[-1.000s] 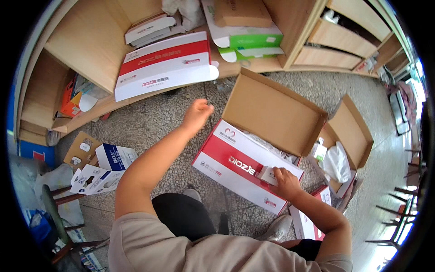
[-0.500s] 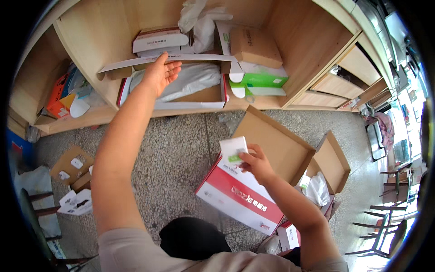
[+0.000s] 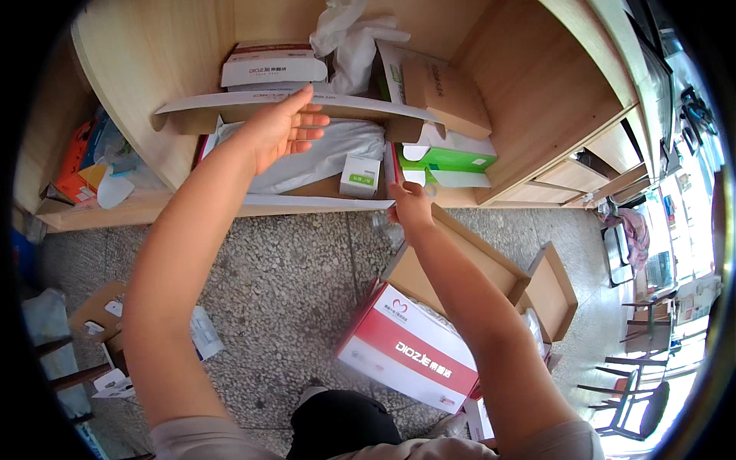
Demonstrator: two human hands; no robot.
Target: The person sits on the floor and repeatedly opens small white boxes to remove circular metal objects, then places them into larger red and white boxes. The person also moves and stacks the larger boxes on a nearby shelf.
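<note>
An open, shallow cardboard box (image 3: 322,201) sits on the low shelf, its long lid flap (image 3: 201,102) raised at the back. Inside lies a long item in pale grey plastic wrap (image 3: 322,153). At the box's right end stands a small white carton (image 3: 359,176) with a green label. My left hand (image 3: 287,130) is over the box, fingers stretched and apart, thumb up against the lid flap; it grasps nothing. At the box's front right corner is my right hand (image 3: 411,205), its fingers curled round the edge.
Behind are a white and red carton (image 3: 272,65), white plastic bags (image 3: 349,54), a brown box (image 3: 448,93) and a green and white box (image 3: 452,157). A large red and white box (image 3: 414,349) stands on the speckled floor (image 3: 284,291), by an open brown box (image 3: 556,295).
My right hand has moved forward from above the red and white box to the shelf. The small white carton it held now stands inside the open box, released.
</note>
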